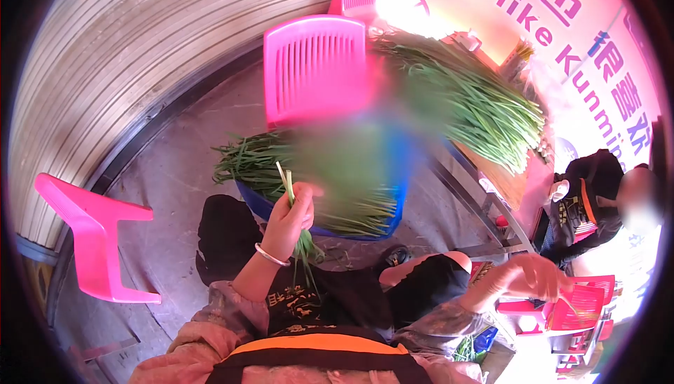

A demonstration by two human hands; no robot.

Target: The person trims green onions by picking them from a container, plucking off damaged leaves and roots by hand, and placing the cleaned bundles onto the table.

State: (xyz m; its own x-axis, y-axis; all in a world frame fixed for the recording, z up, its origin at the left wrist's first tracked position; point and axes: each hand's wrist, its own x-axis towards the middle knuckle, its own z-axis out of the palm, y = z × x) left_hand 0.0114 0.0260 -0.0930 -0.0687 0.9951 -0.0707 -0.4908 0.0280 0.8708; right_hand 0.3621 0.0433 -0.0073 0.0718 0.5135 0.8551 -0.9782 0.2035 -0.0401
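Note:
My left hand (293, 217), with a pale bangle at the wrist, is closed round a small bunch of chives (306, 252). Their whitish stem ends stick up above the fist, and the green leaves hang below it. Just beyond that hand stands a blue basket (401, 205) with many long chives (358, 217) inside; part of it is blurred. Out to the right, my right hand (530, 279) is held over red plastic stools, its fingers bent together. A thin yellowish leaf (577, 307) trails from its fingertips.
A large heap of chives (484, 107) covers a table (502, 191) at the upper right. Pink chairs stand behind the basket (316, 68) and at left (98, 243). Another person (590, 201) sits at the right. A red stool (576, 307) and a box (497, 361) are nearby.

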